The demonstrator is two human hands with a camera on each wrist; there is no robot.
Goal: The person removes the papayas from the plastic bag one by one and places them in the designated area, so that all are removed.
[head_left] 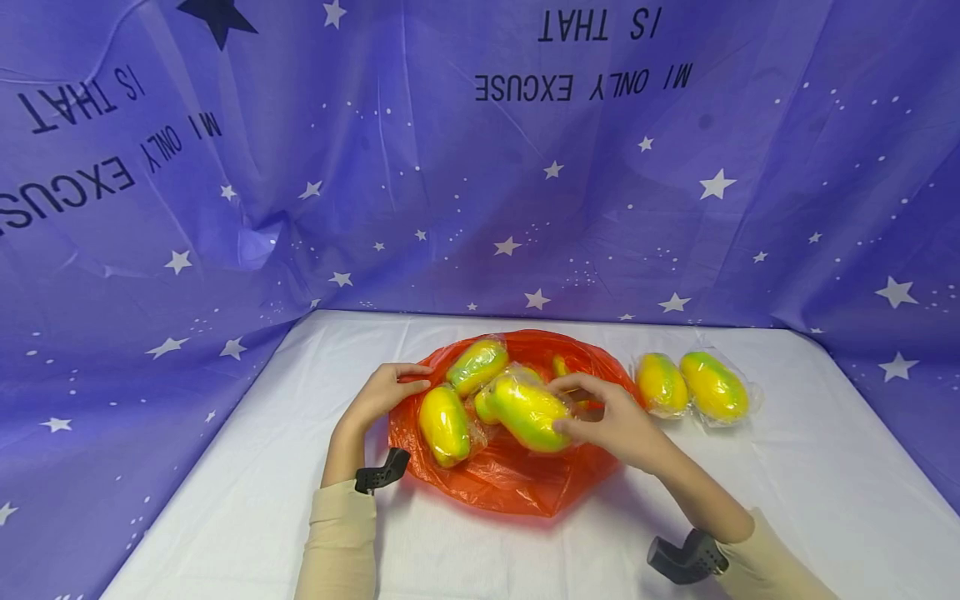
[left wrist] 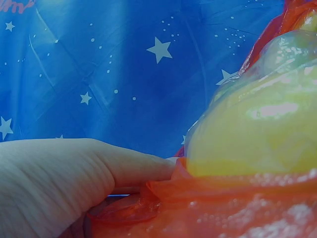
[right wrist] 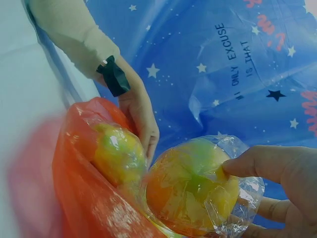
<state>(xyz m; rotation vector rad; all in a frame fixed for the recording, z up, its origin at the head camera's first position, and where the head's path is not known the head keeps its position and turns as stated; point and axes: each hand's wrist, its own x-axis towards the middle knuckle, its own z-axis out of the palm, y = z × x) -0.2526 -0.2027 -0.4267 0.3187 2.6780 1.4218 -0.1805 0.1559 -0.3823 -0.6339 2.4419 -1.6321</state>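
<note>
A red plastic bag (head_left: 517, 492) lies spread open on the table with several yellow-green mangoes in it, each in clear wrap. My right hand (head_left: 618, 421) grips one wrapped mango (head_left: 531, 414) over the bag, thumb on the near side and fingers behind. The right wrist view shows the thumb pressing this mango (right wrist: 190, 183) through its crinkled wrap. At the bag's left rim, my left hand (head_left: 378, 396) pinches the red film between thumb and fingers, seen close in the left wrist view. Beside it lie a mango (head_left: 444, 425) and, farther back, another mango (head_left: 477, 367).
Right of the bag, two more wrapped mangoes, a smaller one (head_left: 662, 383) and a larger one (head_left: 715, 387), lie side by side on the white tablecloth (head_left: 795, 500). A purple star-printed curtain (head_left: 465, 183) hangs behind and along both sides.
</note>
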